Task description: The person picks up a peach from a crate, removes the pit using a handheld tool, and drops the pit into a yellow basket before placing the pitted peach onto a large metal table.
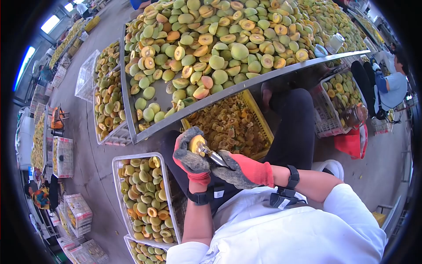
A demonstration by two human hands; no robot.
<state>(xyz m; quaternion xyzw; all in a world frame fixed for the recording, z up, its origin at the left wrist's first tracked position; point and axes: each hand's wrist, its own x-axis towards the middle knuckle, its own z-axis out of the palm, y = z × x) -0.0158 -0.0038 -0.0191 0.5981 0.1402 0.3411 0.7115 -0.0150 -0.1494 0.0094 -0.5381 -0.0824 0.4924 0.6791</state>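
Observation:
In a red and grey glove, my left hand (pixel 192 155) is closed around a halved yellow fruit (pixel 197 143), its cut side facing right. My right hand (pixel 239 169), gloved the same way, grips a metal pitting tool (pixel 217 158), whose tip meets the cut face of the fruit. Both hands are close together above my lap. Beneath the table edge, just beyond them, a yellow crate (pixel 251 110) holds brownish fruit scraps. The metal table (pixel 165 94) in front is heaped with green and yellow fruit, many halved.
A white crate of halved fruit (pixel 115 169) stands beside my left arm. Another fruit crate (pixel 115 135) is left of the table. At right are a fruit crate (pixel 324 116), a red bag (pixel 350 143) and a seated person (pixel 391 88). A metal rim (pixel 263 75) edges the table.

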